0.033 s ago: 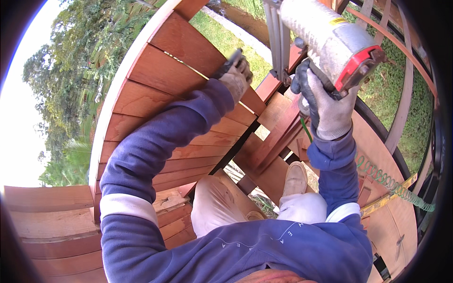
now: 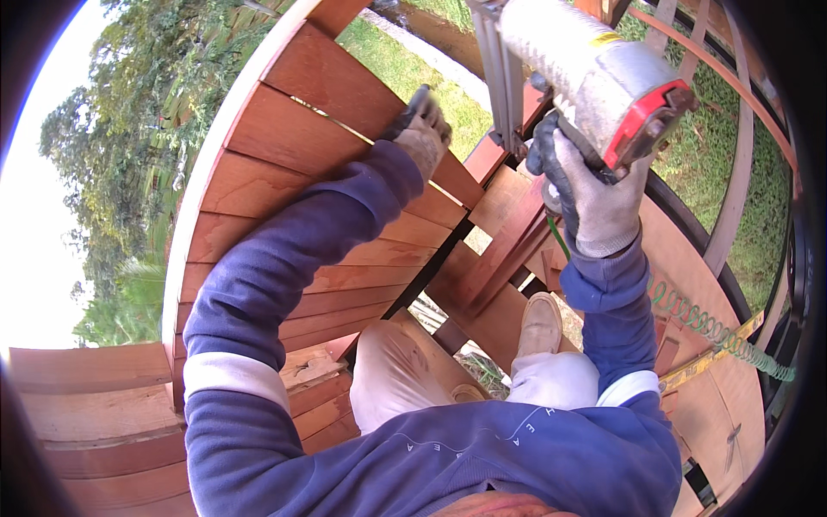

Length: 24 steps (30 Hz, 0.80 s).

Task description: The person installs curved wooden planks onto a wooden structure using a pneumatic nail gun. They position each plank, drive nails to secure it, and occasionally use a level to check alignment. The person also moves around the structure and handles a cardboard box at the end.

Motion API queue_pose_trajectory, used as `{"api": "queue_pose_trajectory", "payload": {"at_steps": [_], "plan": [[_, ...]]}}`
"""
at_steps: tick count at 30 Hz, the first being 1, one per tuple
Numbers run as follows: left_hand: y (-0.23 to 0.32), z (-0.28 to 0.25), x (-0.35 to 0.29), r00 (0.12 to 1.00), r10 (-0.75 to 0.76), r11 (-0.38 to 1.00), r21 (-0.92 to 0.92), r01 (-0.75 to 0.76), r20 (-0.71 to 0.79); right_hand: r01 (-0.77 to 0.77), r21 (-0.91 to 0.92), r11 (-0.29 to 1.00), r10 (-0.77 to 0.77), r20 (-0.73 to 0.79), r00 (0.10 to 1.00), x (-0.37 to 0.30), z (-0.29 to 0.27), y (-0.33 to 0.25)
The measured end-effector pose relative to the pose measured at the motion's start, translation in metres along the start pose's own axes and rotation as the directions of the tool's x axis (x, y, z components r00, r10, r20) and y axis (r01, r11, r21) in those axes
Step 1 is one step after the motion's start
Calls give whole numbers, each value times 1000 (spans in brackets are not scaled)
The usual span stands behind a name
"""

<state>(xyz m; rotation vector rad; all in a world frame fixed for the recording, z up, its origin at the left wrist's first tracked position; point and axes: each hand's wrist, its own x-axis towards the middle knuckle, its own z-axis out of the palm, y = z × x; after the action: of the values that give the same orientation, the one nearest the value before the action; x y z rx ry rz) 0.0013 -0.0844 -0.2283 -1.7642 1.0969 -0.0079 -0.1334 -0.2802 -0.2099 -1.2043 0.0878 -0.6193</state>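
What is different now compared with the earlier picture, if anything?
Nothing has visibly changed. The right hand still grips the nail gun, and the left hand still rests on the reddish wooden boards, in the same places as before.

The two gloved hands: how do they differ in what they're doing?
The right hand is wrapped around the grip of a grey nail gun, raised upright; the left hand holds no tool and presses on the reddish wooden boards. The left arm reaches farther out than the right. Both wear worn grey work gloves and blue sleeves.
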Motion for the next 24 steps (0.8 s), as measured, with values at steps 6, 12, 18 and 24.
{"api": "queue_pose_trajectory", "payload": {"at_steps": [6, 12, 18, 24], "plan": [[11, 11, 17, 995, -64, 996, -63, 69, 76, 48, -257, 965, -26, 86, 996, -17, -10, 33], [12, 22, 22, 999, -48, 998, -33, 47, -12, 8, -188, 982, 22, 159, 987, -16, 1, 27], [15, 30, 24, 997, -74, 997, 25, 75, -39, 120, -276, 954, -60, 217, 974, -17, 3, 29], [11, 23, 25, 998, -64, 998, -21, 65, 10, 303, -240, 922, -224, 308, 925, -15, 6, 23]]}}
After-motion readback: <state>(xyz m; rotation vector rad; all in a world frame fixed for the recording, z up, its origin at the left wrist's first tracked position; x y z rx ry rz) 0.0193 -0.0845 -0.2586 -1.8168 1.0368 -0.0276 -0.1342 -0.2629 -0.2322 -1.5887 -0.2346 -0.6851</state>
